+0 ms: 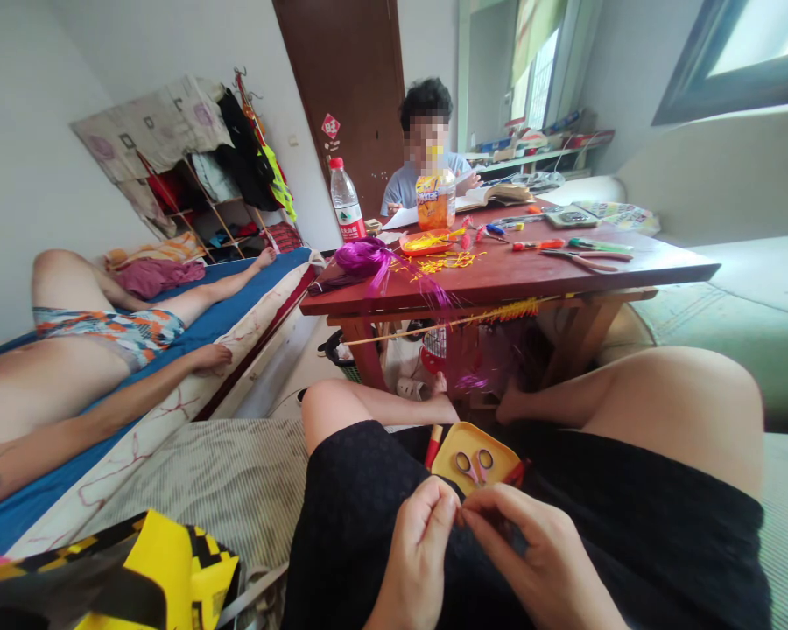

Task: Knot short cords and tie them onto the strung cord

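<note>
Over my lap, my left hand (426, 542) and my right hand (525, 534) meet at the fingertips. The left fingers are curled in, thumb pressed on the forefinger. My right thumb and forefinger pinch beside them. Whatever lies between the fingertips is too small or hidden to make out. Just beyond the hands a yellow tray (463, 437) rests on my lap, with scissors (474, 465) lying in it, their handles showing. A red, tan-ended stick-like item (434, 446) leans at the tray's left side.
A red-brown table (499, 284) ahead bears purple thread (368, 255), yellow strands (439, 261), pliers (584, 260), a water bottle (347, 201) and an orange drink bottle (437, 201). A person (404, 184) sits behind it with papers. Another person (92, 359) lies on the bed at left.
</note>
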`<act>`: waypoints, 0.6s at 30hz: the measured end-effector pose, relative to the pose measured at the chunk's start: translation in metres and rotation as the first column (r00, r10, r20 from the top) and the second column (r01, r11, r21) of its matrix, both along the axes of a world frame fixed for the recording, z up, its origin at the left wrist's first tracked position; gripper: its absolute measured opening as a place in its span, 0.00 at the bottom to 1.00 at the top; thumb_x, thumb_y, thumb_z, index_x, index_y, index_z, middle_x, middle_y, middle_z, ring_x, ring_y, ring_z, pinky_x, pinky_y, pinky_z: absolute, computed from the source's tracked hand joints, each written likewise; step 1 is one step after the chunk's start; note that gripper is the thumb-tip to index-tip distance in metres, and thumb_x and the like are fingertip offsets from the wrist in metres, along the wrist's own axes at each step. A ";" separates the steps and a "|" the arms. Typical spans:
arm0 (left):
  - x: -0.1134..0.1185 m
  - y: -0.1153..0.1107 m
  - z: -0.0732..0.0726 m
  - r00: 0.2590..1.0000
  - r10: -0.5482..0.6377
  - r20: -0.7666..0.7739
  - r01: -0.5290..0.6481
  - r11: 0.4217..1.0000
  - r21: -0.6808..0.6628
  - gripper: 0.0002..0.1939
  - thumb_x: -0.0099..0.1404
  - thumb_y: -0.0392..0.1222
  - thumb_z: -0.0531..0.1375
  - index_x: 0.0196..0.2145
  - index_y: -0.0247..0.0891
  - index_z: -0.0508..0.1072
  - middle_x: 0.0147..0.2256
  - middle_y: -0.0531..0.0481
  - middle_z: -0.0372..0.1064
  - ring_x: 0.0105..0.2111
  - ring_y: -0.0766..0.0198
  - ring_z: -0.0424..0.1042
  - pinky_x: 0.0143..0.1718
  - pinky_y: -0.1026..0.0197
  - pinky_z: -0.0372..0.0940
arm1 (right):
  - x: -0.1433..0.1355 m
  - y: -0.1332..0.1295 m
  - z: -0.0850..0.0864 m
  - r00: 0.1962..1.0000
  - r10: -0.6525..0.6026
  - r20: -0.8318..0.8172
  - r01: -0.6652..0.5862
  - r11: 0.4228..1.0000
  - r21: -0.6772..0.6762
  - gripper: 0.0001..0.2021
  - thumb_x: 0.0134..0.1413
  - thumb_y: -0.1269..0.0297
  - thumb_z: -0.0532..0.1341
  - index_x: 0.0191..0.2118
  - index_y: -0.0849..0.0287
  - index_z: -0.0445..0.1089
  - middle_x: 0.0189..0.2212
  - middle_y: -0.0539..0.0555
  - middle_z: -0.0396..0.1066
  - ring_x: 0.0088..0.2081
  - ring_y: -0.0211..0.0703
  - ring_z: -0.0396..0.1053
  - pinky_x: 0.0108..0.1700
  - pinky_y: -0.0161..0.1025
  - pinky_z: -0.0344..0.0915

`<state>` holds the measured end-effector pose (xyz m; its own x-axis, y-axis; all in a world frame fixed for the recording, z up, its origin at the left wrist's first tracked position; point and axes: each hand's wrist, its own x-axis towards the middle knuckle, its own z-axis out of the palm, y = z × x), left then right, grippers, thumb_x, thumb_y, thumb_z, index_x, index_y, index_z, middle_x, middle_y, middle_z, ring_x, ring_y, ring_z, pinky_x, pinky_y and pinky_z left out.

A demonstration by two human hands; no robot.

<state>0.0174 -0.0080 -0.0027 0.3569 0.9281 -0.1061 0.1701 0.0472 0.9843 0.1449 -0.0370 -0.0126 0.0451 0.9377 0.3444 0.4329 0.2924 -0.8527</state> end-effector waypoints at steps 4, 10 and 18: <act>-0.001 0.001 -0.003 1.000 0.014 0.001 -0.014 1.000 0.013 0.17 0.62 0.52 0.49 0.24 0.37 0.60 0.24 0.55 0.54 0.26 0.66 0.55 0.30 0.65 0.54 | 0.000 0.000 -0.002 0.999 0.015 0.035 -0.016 1.000 0.024 0.04 0.54 0.66 0.56 0.32 0.56 0.68 0.23 0.48 0.71 0.23 0.35 0.68 0.27 0.29 0.65; -0.003 0.004 -0.007 0.999 0.037 -0.013 -0.036 0.998 0.052 0.18 0.63 0.52 0.48 0.22 0.38 0.59 0.22 0.55 0.53 0.25 0.67 0.54 0.29 0.65 0.53 | 0.008 -0.003 -0.007 0.991 -0.084 0.101 0.079 0.995 0.056 0.05 0.54 0.64 0.56 0.36 0.57 0.66 0.23 0.49 0.68 0.25 0.38 0.68 0.28 0.32 0.66; 0.000 0.001 -0.006 0.986 0.141 -0.088 -0.122 0.974 0.190 0.19 0.61 0.55 0.51 0.21 0.38 0.63 0.22 0.53 0.58 0.24 0.65 0.58 0.27 0.65 0.56 | 0.004 0.003 0.006 0.956 -0.112 0.273 0.041 0.966 0.254 0.05 0.54 0.67 0.55 0.30 0.56 0.67 0.23 0.49 0.70 0.26 0.40 0.67 0.32 0.38 0.64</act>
<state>0.0173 -0.0072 -0.0087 0.2268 0.9731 0.0415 0.2730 -0.1044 0.9563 0.1488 -0.0336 -0.0067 -0.0192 0.8214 0.5700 0.6744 0.4315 -0.5991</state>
